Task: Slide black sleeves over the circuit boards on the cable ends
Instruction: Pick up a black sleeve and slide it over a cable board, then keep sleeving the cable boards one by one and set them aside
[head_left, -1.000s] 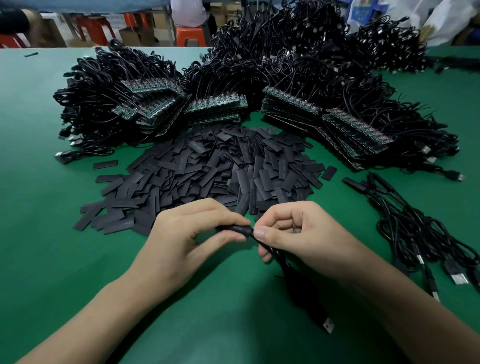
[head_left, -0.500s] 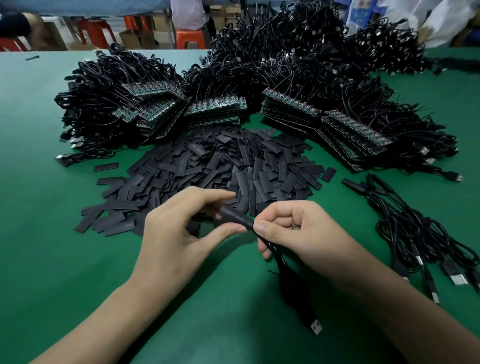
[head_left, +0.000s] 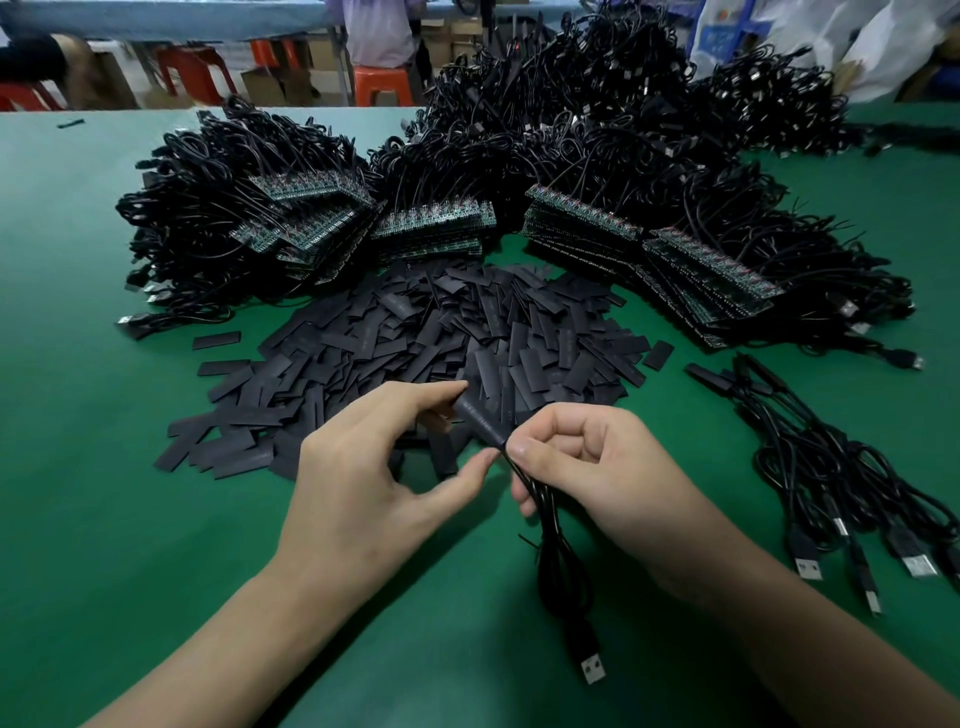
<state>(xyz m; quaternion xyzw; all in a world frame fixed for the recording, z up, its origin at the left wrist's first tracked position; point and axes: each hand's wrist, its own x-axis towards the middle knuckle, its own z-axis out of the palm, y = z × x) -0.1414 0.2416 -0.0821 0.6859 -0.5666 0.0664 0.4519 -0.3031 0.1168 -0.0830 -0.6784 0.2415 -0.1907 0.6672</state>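
A black sleeve (head_left: 480, 421) sits over the end of a black cable (head_left: 550, 551), tilted up and away from me. My left hand (head_left: 374, 467) holds the sleeve lengthwise, index fingertip on its far end and thumb tip near its lower end. My right hand (head_left: 587, 467) pinches the cable just below the sleeve. The cable hangs down to a USB plug (head_left: 592, 670) on the mat. The board inside the sleeve is hidden. Behind my hands spreads a pile of loose flat sleeves (head_left: 415, 338).
Stacks of circuit boards (head_left: 582, 223) with tangled black cables (head_left: 571, 114) ring the far side of the green mat (head_left: 104, 493). A bundle of sleeved cables (head_left: 810, 467) with USB plugs lies at the right. Stools and boxes stand beyond the table.
The sleeved end has swung up and away from me. My left thumb has slid off the sleeve's side toward its lower end. The USB plug has shifted left.
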